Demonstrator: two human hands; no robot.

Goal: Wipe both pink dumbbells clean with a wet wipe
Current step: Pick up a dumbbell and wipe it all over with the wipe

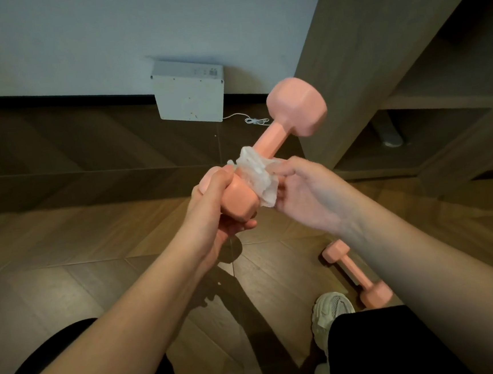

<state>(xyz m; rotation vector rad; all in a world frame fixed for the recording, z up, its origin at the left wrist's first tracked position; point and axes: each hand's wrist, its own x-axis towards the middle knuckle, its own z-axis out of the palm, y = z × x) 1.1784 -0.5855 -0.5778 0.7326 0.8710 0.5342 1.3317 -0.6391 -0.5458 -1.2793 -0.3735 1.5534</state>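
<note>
Pink and matte, the held dumbbell (275,136) sits in mid-air above the wood floor (94,230); its long axis runs from 7 o'clock to 1 o'clock, far head uppermost; both heads and the handle look faceted; the left hand (214,207) curls round the near head; the right hand (305,193) pinches a crumpled white wet wipe (257,175) wrapped round the handle beside that head; the 2nd dumbbell (355,272) lies on the floor at 5 o'clock.

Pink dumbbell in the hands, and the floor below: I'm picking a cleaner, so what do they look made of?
The held dumbbell has a matte pink coating, likely vinyl or neoprene over metal: even colour, soft sheen, no bare metal showing. The floor looks like brown wood or wood-look laminate, semi-gloss: grain lines, plank seams, light reflections.
</note>
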